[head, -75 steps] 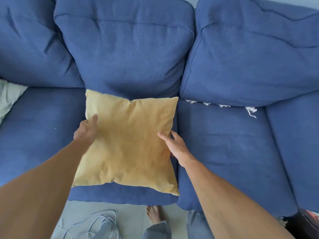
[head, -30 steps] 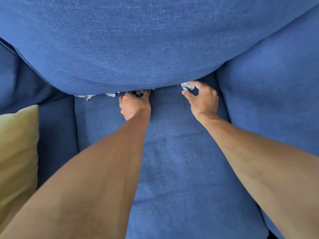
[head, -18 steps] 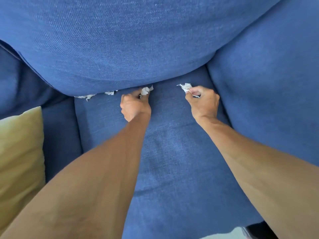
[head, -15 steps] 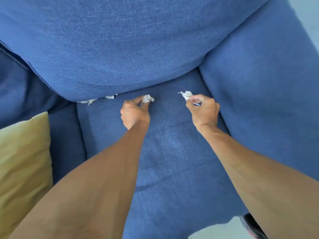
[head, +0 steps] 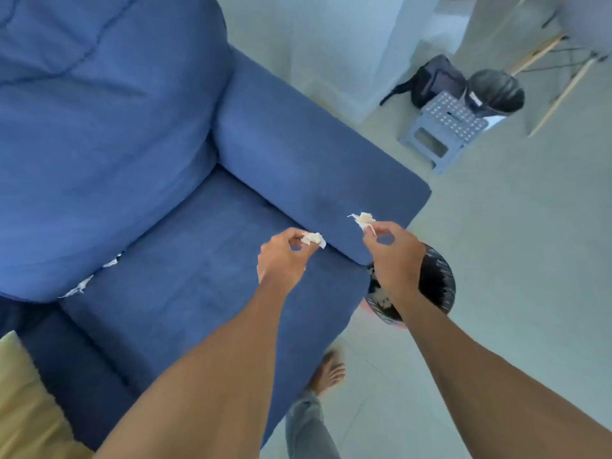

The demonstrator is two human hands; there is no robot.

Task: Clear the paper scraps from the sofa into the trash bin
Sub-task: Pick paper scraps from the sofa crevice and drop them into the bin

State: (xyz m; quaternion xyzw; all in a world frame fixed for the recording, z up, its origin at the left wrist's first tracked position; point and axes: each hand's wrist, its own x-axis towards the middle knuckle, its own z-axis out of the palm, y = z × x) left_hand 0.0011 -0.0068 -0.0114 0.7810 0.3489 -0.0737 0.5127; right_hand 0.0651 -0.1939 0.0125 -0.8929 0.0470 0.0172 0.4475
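Note:
My left hand pinches a white paper scrap above the blue sofa's seat cushion. My right hand pinches another crumpled scrap, held over the armrest's front corner. Just beyond that hand, on the floor by the sofa, stands the trash bin with a black liner and white paper inside; my right wrist hides part of it. More white scraps poke out from the crease under the back cushion.
A yellow pillow lies at the lower left of the sofa. My bare foot stands on the pale tiled floor. Further off are a grey step stool, a black bag, another lined bin and chair legs.
Both hands lifted their scraps from the crease under the back cushion and carried them right, toward the armrest. The view swung right, bringing the floor and trash bin into sight.

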